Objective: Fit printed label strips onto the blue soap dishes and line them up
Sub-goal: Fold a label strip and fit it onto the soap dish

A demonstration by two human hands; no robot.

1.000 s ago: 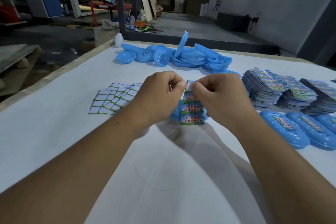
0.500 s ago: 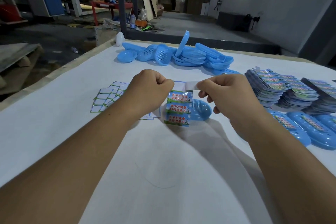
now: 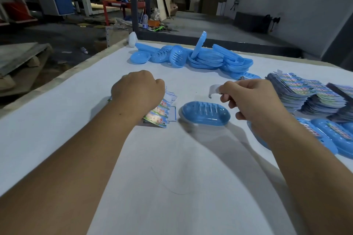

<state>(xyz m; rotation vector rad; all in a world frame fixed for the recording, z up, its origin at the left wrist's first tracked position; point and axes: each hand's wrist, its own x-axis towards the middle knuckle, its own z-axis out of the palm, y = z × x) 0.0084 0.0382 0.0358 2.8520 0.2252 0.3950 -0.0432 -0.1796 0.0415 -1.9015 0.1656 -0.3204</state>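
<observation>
The hands have drawn apart since a moment ago, baring a glossy oval blue soap dish [image 3: 204,113] with a slotted top on the white table [image 3: 172,187]. The left hand [image 3: 137,92], fingers curled, grips a printed label strip [image 3: 159,114] left of the dish. The right hand [image 3: 252,101] pinches a curled white backing strip [image 3: 214,89]. Farther off lies a heap of blue dish parts [image 3: 200,57].

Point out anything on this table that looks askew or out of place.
One blue lid stands on edge, propped in the jumbled pile of dishes at the far side. The label stacks on the right lean and fan out. Nothing looks broken or spilled.
</observation>
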